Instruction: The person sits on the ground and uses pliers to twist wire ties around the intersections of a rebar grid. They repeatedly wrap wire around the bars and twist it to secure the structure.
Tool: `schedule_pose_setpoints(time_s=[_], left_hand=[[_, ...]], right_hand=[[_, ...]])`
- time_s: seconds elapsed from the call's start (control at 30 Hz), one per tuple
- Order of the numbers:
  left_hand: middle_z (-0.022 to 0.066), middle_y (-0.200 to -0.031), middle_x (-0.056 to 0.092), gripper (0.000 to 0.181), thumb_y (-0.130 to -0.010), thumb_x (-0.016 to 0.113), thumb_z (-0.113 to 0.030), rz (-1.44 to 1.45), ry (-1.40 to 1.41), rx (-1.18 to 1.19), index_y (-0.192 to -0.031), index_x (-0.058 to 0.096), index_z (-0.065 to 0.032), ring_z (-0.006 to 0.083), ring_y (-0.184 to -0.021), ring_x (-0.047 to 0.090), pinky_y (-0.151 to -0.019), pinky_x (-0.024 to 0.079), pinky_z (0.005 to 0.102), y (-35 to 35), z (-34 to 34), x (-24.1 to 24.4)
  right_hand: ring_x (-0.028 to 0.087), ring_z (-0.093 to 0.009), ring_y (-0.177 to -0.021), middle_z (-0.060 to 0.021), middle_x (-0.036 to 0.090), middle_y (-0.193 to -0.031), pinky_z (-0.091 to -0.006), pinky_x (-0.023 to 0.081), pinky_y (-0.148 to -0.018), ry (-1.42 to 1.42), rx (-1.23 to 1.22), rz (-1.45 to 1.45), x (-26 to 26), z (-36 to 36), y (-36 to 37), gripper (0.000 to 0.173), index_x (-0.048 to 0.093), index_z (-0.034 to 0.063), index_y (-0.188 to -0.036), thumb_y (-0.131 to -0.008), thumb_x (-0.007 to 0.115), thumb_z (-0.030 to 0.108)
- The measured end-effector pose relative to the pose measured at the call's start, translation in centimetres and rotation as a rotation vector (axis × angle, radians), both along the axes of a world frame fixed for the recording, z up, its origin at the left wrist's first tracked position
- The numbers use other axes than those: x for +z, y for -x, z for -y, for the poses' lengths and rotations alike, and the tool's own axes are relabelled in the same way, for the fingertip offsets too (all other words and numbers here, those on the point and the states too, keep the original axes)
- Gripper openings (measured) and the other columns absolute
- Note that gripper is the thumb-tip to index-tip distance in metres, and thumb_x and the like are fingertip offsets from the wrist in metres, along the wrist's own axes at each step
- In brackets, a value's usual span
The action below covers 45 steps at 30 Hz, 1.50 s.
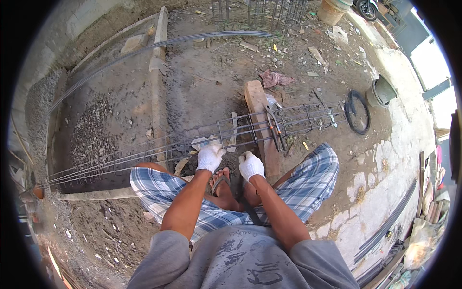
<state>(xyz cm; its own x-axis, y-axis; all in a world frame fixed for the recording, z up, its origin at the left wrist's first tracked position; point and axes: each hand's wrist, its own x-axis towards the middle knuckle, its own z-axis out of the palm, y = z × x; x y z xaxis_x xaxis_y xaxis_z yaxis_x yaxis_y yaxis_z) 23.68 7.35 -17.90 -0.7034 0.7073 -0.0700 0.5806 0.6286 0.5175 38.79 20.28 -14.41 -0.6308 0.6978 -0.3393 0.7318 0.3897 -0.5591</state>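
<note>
A long rebar cage (pixel 216 133) of thin steel bars and square stirrups crosses in front of me, one part resting on a wooden beam (pixel 255 94). My left hand (pixel 210 156), in a white knit glove, is at the cage's near bar with fingers curled; whether it grips the bar is hidden. Closer to my body and right of it, my right hand (pixel 251 166), gloved alike, has bent fingers just short of the cage. Anything inside them is too small to make out. Pincers (pixel 275 128) with black and orange handles lie across the cage above the beam.
A coil of black wire (pixel 357 112) lies by the cage's right end, beside a tipped bucket (pixel 382 91). Long loose bars (pixel 202 35) arch across the far left. Upright rebar (pixel 278 12) stands at the back. A concrete curb (pixel 157 90) borders a pit with gravel (pixel 94 126).
</note>
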Motion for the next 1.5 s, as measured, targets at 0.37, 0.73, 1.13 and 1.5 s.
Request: schedule_pose_setpoints(time_s=[0.37, 0.73, 1.13, 1.5], left_hand=[[0.022, -0.106, 0.074, 0.036, -0.089, 0.073, -0.04, -0.037, -0.13, -0.05, -0.106, 0.079, -0.0082, 0.0426, -0.105, 0.069, -0.092, 0.053, 0.0529, -0.6, -0.3, 0.3], [0.0182, -0.105, 0.076, 0.038, -0.087, 0.075, -0.043, -0.003, -0.077, 0.013, -0.105, 0.081, -0.0101, 0.04, -0.101, 0.071, -0.087, 0.055, 0.0515, -0.4, -0.6, -0.4], [0.0184, -0.103, 0.077, 0.036, -0.082, 0.076, -0.043, 0.235, 0.043, -0.028, -0.107, 0.083, -0.0188, 0.0404, -0.101, 0.071, -0.089, 0.055, 0.0502, 1.8, -0.6, 1.6], [0.0207, -0.117, 0.075, 0.041, -0.091, 0.072, -0.04, 0.38, 0.105, -0.078, -0.123, 0.077, -0.0141, 0.0405, -0.112, 0.07, -0.095, 0.054, 0.048, 3.4, -0.8, 0.2]], right_hand=[[0.074, -0.042, -0.094, -0.0216, 0.077, -0.099, -0.0516, 0.058, -0.085, -0.16, 0.027, -0.142, 2.0, -0.1, -0.9, 0.022, 0.076, 0.0133, -0.107, -0.098, 0.064, 0.029], [0.075, -0.037, -0.08, -0.0159, 0.075, -0.085, -0.0503, 0.059, -0.074, -0.49, 0.326, -0.096, 2.9, -2.8, 2.4, 0.016, 0.073, 0.0115, -0.097, -0.093, 0.069, 0.027], [0.068, -0.027, -0.101, -0.0056, 0.076, -0.099, -0.0496, 0.044, -0.083, -0.779, 0.775, 0.11, 4.7, -4.6, 7.8, 0.018, 0.082, 0.0177, -0.094, -0.091, 0.065, 0.023], [0.068, -0.025, -0.108, -0.0055, 0.077, -0.108, -0.0495, 0.045, -0.086, -0.883, 1.102, 0.32, 3.2, -2.8, 11.8, 0.024, 0.082, 0.0157, -0.107, -0.094, 0.067, 0.028]])
